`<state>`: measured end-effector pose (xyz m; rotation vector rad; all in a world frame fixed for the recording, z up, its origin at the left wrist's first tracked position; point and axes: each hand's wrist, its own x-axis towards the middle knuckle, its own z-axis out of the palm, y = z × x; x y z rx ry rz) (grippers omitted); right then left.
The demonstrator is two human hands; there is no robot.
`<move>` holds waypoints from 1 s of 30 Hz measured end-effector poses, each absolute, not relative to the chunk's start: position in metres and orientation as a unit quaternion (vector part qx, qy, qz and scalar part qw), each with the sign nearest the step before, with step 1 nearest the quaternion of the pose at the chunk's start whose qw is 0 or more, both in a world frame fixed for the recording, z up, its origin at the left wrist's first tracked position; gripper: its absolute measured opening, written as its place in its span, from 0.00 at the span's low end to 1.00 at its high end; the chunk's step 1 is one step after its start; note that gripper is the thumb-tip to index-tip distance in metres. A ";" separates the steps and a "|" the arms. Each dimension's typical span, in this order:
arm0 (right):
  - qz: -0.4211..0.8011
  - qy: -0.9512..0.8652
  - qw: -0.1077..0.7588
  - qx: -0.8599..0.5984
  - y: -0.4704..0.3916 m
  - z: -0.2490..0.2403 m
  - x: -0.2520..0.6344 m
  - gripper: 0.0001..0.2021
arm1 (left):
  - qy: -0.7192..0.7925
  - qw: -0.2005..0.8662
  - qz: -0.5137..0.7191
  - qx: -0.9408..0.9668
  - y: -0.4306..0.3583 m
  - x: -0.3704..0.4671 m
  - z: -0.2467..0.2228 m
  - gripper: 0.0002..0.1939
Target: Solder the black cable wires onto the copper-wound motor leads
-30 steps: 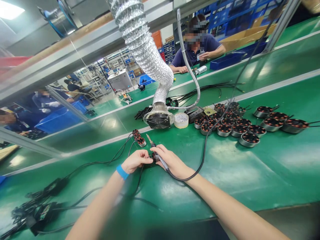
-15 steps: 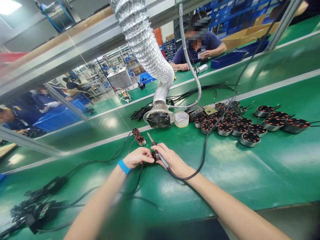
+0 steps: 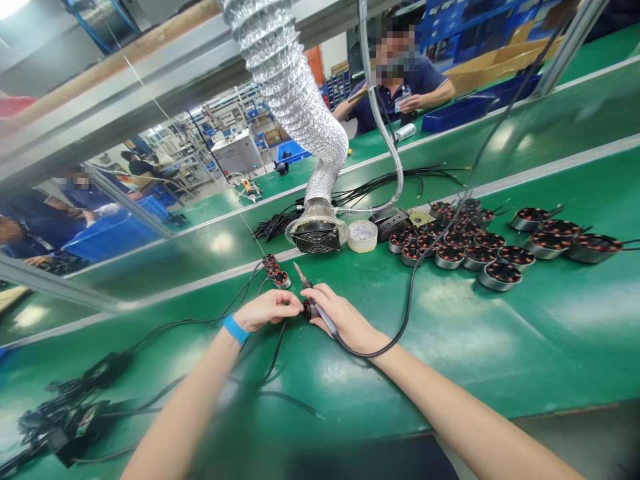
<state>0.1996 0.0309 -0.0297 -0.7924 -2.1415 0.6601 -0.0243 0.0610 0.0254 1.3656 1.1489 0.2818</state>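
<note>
My right hand holds a soldering iron, its tip pointing up and away, and its fingers also rest round a small dark motor part. Just left of that part, my left hand has thumb and fingers pinched together; whatever lies between them is too small to name. A blue band circles the left wrist. Under the left hand a black cable runs down over the green table. Several small motor parts with cables stand in a row beyond the hands.
A fume extractor hangs beyond my hands, beside a round white tub. Many ring-shaped motor parts stand at the right. Black cables with dark connectors lie at the left. Across the bench sits a person.
My left hand has shifted slightly left, away from the motor part. My right hand has barely moved. The person across the bench has raised one hand.
</note>
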 end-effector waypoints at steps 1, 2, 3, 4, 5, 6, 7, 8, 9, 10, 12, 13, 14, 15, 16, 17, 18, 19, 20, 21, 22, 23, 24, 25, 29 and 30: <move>0.255 -0.836 0.371 -0.313 0.031 -0.030 0.199 0.28 | 0.512 0.603 0.136 0.596 0.059 -0.023 0.025 0.23; 0.252 -0.838 0.368 -0.315 0.031 -0.029 0.199 0.28 | 0.525 0.584 0.143 0.602 0.057 -0.021 0.024 0.23; 0.250 -0.840 0.364 -0.316 0.030 -0.029 0.199 0.28 | 0.538 0.561 0.141 0.613 0.054 -0.019 0.023 0.21; 0.247 -0.842 0.360 -0.318 0.030 -0.029 0.198 0.29 | 0.552 0.530 0.134 0.629 0.051 -0.015 0.022 0.19; 0.243 -0.844 0.357 -0.319 0.030 -0.029 0.198 0.29 | 0.565 0.489 0.124 0.653 0.048 -0.012 0.022 0.16; 0.238 -0.846 0.353 -0.322 0.029 -0.029 0.198 0.28 | 0.577 0.439 0.111 0.680 0.045 -0.009 0.021 0.13; 0.233 -0.848 0.349 -0.324 0.029 -0.029 0.197 0.28 | 0.585 0.382 0.100 0.709 0.042 -0.005 0.021 0.11; 0.228 -0.850 0.346 -0.326 0.028 -0.029 0.196 0.28 | 0.590 0.324 0.090 0.734 0.039 -0.002 0.021 0.10; 0.223 -0.852 0.343 -0.327 0.028 -0.029 0.196 0.27 | 0.592 0.273 0.083 0.754 0.036 0.000 0.020 0.10; 0.218 -0.854 0.340 -0.329 0.027 -0.030 0.195 0.27 | 0.593 0.233 0.077 0.767 0.034 0.002 0.020 0.09; 0.205 -0.859 0.333 -0.331 0.026 -0.030 0.193 0.26 | 0.594 0.186 0.072 0.779 0.030 0.003 0.019 0.08; 0.198 -0.860 0.331 -0.333 0.026 -0.030 0.192 0.25 | 0.595 0.172 0.075 0.781 0.028 0.002 0.018 0.08; 0.192 -0.861 0.330 -0.335 0.026 -0.030 0.192 0.25 | 0.595 0.163 0.080 0.783 0.027 0.001 0.017 0.08; 0.188 -0.862 0.329 -0.337 0.026 -0.030 0.192 0.26 | 0.592 0.161 0.085 0.785 0.026 -0.001 0.016 0.09; 0.184 -0.863 0.327 -0.339 0.025 -0.030 0.191 0.26 | 0.588 0.163 0.093 0.787 0.026 -0.002 0.016 0.11; 0.180 -0.864 0.325 -0.340 0.025 -0.029 0.191 0.26 | 0.584 0.167 0.100 0.788 0.025 -0.004 0.016 0.13; 0.178 -0.865 0.323 -0.340 0.025 -0.029 0.191 0.26 | 0.581 0.174 0.107 0.788 0.024 -0.006 0.016 0.14; 0.176 -0.866 0.322 -0.340 0.025 -0.029 0.191 0.27 | 0.579 0.181 0.114 0.787 0.024 -0.007 0.016 0.14; 0.175 -0.866 0.322 -0.339 0.025 -0.029 0.191 0.27 | 0.578 0.191 0.123 0.784 0.023 -0.008 0.017 0.14; 0.175 -0.865 0.324 -0.339 0.025 -0.029 0.191 0.27 | 0.580 0.203 0.133 0.777 0.022 -0.009 0.017 0.14; 0.176 -0.864 0.327 -0.339 0.025 -0.029 0.191 0.27 | 0.584 0.219 0.143 0.768 0.022 -0.009 0.018 0.13; 0.178 -0.863 0.328 -0.340 0.025 -0.030 0.190 0.27 | 0.588 0.239 0.155 0.757 0.021 -0.010 0.018 0.12; 0.179 -0.862 0.329 -0.341 0.025 -0.030 0.190 0.27 | 0.593 0.261 0.167 0.744 0.021 -0.010 0.019 0.11; 0.181 -0.862 0.328 -0.342 0.026 -0.030 0.190 0.27 | 0.598 0.282 0.177 0.729 0.020 -0.011 0.019 0.10; 0.191 -0.858 0.334 -0.341 0.027 -0.030 0.192 0.26 | 0.601 0.367 0.209 0.678 0.020 -0.013 0.020 0.13; 0.197 -0.854 0.341 -0.339 0.027 -0.031 0.192 0.26 | 0.596 0.394 0.214 0.666 0.021 -0.014 0.020 0.14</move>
